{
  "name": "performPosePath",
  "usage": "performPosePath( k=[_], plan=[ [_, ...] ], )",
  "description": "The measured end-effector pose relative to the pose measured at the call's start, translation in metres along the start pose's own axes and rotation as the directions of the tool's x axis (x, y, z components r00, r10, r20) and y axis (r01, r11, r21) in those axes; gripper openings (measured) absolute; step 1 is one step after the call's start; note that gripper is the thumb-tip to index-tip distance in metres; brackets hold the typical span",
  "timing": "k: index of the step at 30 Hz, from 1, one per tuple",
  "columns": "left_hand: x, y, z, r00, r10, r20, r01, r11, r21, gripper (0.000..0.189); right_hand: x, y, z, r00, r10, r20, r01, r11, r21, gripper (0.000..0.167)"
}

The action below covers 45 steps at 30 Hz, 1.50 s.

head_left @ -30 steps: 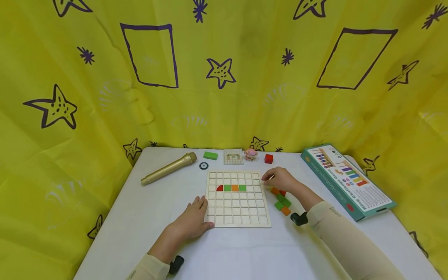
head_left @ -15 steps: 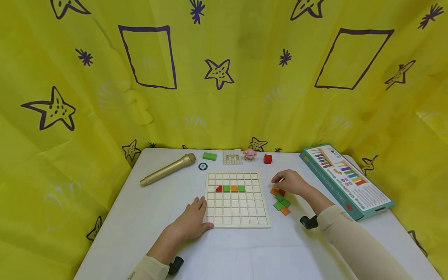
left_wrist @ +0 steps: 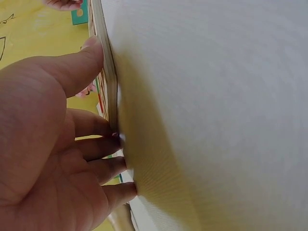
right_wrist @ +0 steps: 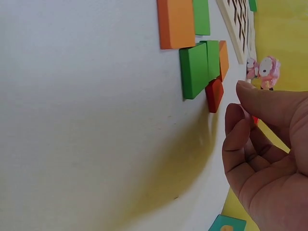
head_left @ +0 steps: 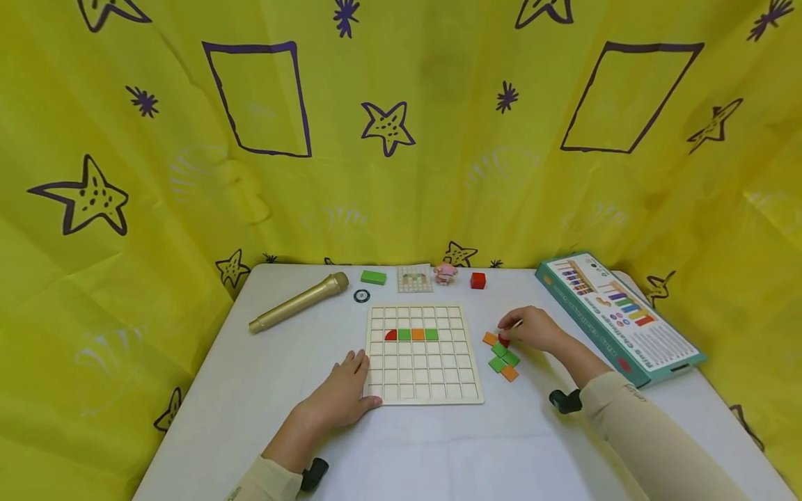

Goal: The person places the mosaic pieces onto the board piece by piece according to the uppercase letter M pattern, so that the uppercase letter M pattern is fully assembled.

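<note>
A pale gridded board (head_left: 426, 379) lies on the table, with a red quarter-round tile (head_left: 391, 335), a green tile (head_left: 404, 335), an orange tile (head_left: 418, 335) and another green one in a row. Along its left edge rests my left hand (head_left: 341, 391), thumb and fingertips touching the side in the left wrist view. To the right of the board, my right hand (head_left: 532, 328) is over a loose red tile (right_wrist: 215, 96); a gap shows between thumb and bent forefinger, with nothing held. Beside that tile lie several loose green tiles (right_wrist: 195, 72) and orange tiles (right_wrist: 176, 24).
Behind the board are a gold microphone (head_left: 299, 303), a round dark disc (head_left: 361, 296), a green block (head_left: 373, 277), a pattern card (head_left: 414, 278), a pink figurine (head_left: 445, 273) and a red cube (head_left: 478, 280). A game box (head_left: 620, 316) lies at the right.
My right hand has moved from the board's upper right edge rightward and down to the loose red tile. The left hand stays on the board's edge.
</note>
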<state>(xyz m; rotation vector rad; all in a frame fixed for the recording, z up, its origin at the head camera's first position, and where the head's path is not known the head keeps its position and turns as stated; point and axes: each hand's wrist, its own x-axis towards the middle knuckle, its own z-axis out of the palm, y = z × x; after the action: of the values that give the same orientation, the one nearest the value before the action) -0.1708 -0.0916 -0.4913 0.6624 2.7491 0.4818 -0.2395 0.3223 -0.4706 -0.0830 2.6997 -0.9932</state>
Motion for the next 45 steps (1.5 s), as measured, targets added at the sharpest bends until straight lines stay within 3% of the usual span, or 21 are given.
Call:
performPosePath(
  k=[16,32,45],
  plan=[
    [0.001,-0.001,0.001,1.000,0.006,-0.001,-0.006,1.000,0.005,0.088,-0.005,0.010,0.006,1.000,-0.021,0.009,0.021,1.000,-0.003,0.024],
    [0.000,0.000,-0.001,1.000,-0.003,-0.004,0.003,1.000,0.005,0.086,0.004,-0.002,0.009,0.997,-0.004,0.080,0.011,0.995,-0.095,0.016],
    [0.000,-0.001,0.001,1.000,0.000,-0.002,0.000,1.000,0.002,0.088,0.005,-0.007,0.011,0.996,-0.004,0.088,0.012,0.996,-0.093,0.014]
  ],
)
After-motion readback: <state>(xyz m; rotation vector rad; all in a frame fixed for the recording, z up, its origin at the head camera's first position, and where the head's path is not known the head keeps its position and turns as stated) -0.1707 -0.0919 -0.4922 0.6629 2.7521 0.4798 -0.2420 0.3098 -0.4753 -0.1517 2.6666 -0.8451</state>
